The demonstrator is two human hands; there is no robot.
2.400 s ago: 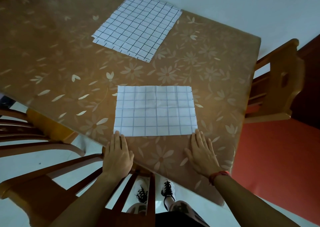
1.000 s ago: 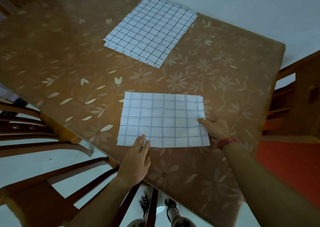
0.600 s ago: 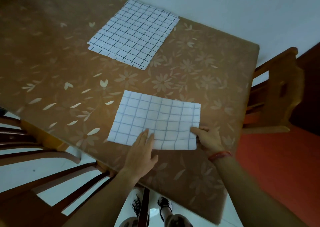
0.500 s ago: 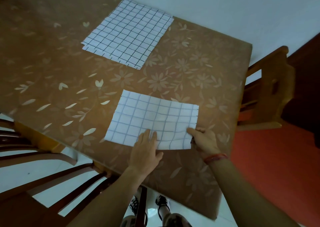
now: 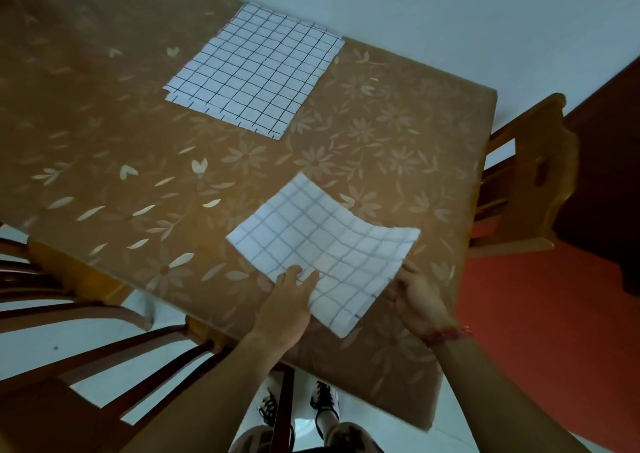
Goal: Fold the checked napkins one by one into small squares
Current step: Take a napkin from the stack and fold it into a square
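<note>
**White checked napkin raised at one side for its first fold**

White cloth with thin blue checks, the napkin [image 5: 322,245] lies low and right of centre on a brown flowered table [image 5: 104,123], turned at an angle. The left hand [image 5: 291,300], fingers nearly straight, presses flat on its lower left edge and grips nothing. The right hand [image 5: 419,300], with a red band [image 5: 446,333] at the wrist, pinches the right edge. That side curves up off the table, and the cloth partly hides the fingertips. A second napkin [image 5: 256,72], with darker lines, lies flat in the upper middle, well apart from both hands. A wooden chair [image 5: 530,182] stands at the right of the frame.

This looks like the start of the first fold. Next, the raised side probably has to be carried across to the opposite edge and the corners matched. The left hand would need to keep the cloth from sliding, then press along the crease
</note>
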